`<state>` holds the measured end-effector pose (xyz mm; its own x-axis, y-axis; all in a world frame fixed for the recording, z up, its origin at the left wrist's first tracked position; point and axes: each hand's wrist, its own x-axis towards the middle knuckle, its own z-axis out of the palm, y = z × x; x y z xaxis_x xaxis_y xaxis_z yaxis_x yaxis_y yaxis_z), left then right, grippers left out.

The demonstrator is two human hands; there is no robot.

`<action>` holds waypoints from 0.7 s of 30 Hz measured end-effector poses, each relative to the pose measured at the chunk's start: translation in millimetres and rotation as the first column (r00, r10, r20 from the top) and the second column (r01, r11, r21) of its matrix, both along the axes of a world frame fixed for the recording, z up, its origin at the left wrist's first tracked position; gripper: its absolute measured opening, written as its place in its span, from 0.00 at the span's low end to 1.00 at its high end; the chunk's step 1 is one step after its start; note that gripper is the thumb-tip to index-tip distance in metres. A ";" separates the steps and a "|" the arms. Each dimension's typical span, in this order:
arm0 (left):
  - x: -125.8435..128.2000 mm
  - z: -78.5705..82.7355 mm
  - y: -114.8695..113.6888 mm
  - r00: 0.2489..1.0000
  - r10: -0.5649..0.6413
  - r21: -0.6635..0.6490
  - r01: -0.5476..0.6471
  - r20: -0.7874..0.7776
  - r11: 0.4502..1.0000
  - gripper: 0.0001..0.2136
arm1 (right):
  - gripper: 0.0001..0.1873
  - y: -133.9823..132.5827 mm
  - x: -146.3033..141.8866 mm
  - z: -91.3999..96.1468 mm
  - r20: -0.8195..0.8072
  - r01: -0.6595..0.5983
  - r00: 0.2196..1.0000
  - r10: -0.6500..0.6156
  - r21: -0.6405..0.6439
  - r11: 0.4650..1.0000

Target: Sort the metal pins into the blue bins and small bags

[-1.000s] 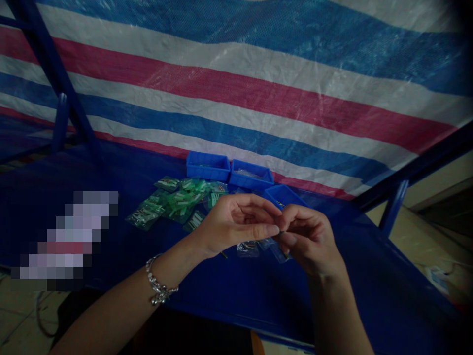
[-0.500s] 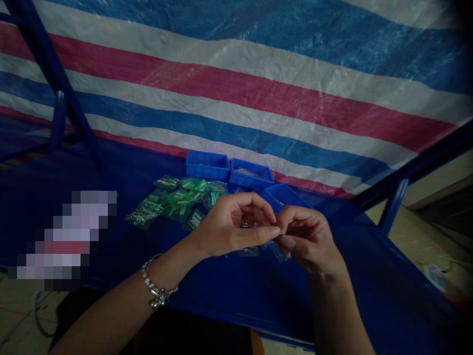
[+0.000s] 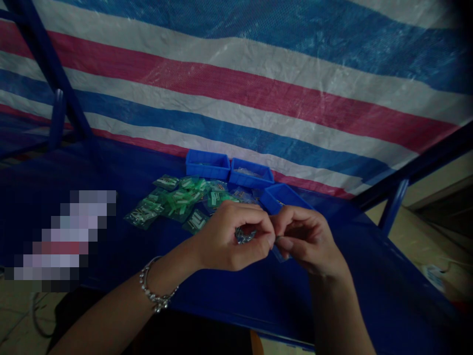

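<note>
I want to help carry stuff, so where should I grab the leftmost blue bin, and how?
I'd probably pinch the left-end rim of the leftmost blue bin, coming from above-left: it sits upright with an open top, the middle blue bin crowds its right end, and plastic bags of parts lie in front.

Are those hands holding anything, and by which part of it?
The right hand pinches a tiny dark piece between its fingers; the left hand is close beside it, perhaps holding too. The piece is too small to tell which part.
</note>
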<state>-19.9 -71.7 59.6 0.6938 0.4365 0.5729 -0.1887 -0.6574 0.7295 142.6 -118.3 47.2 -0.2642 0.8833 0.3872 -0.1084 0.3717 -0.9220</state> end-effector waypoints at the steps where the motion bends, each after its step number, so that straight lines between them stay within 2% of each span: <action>1: -0.2 0.2 -0.2 1.000 -0.001 0.013 0.001 -0.001 1.000 0.07 | 0.04 -0.1 -0.2 0.3 0.007 0.005 1.000 -0.005 0.001 1.000; 8: -0.1 -0.6 -1.8 0.999 -0.001 0.069 -0.001 0.037 0.998 0.06 | 0.06 -0.5 -0.9 0.3 0.063 0.077 0.995 -0.078 0.013 0.997; 21: 2.1 -3.5 -2.2 0.998 0.027 0.108 -0.032 0.048 0.994 0.07 | 0.05 -0.7 -5.0 -1.5 0.022 0.075 0.997 -0.076 0.068 0.995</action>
<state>-17.8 -73.9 56.1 0.6529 0.3897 0.6495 -0.2002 -0.7382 0.6442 137.6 -119.0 45.7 -0.2080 0.8734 0.4404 -0.0549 0.4392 -0.8967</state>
